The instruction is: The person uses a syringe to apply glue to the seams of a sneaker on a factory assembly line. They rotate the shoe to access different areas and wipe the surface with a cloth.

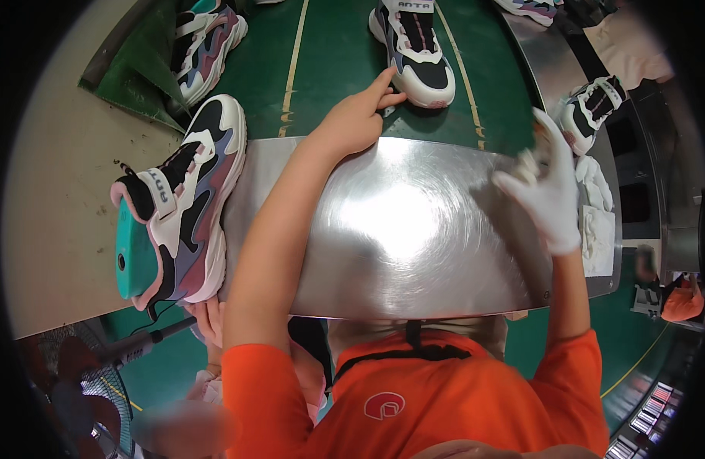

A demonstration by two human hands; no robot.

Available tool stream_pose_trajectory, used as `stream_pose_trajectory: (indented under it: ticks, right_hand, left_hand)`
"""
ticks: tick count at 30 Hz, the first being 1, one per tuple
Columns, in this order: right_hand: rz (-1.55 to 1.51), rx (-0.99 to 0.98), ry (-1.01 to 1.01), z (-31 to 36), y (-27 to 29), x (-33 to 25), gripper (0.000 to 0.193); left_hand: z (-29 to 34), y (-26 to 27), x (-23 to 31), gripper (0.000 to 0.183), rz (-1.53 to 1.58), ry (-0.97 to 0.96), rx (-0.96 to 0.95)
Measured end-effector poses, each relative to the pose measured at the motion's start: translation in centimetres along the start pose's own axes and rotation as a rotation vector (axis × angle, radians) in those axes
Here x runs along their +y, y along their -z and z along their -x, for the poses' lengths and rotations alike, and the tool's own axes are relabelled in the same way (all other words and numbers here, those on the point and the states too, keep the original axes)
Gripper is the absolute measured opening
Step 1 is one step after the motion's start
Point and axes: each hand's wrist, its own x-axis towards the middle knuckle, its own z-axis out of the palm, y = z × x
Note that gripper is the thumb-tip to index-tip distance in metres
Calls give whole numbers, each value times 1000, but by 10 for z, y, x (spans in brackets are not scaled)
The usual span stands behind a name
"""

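A white, black and mauve sneaker [421, 73] stands at the top middle on the green belt, its toe facing me. My left hand [360, 116] is bare and reaches to the left side of that toe, index finger stretched against it and the other fingers partly bent. Over the right end of the steel plate [329, 252] is my right hand [551, 183], in a white glove. Its thumb and fingers curve around a small cream-coloured wad [528, 166], blurred and too unclear to name.
A large matching sneaker [192, 199] with a teal insert stands at left; a co-worker's hand [207, 320] is at its lower end. Another sneaker [211, 50] lies beyond. At right are a sneaker [592, 111] and white cloths [597, 237]. A fan [81, 382] stands lower left.
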Motion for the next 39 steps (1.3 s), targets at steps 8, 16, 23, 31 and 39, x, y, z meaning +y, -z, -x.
stream_pose_trajectory:
  ticks: [8,16,23,31,39]
  right_hand:
    - [396,102,-5,-72,-103,-23,91]
    - [528,156,-51,-80,-80,1,98]
    - [-315,76,-226,34,24,12,88]
    - [-86,400,-249,142,71,44,93]
    - [-508,458,-447,162,75,62,98]
  left_hand:
    - [-1,3,6,72,51,51,123]
    - [-2,0,9,60,46,29,181]
    - [5,-11,27,39,-406,-520,297]
    - [-62,-78,59,25,-976,-480,167]
    - [-69,-61,61,21,-1043,-170,150]
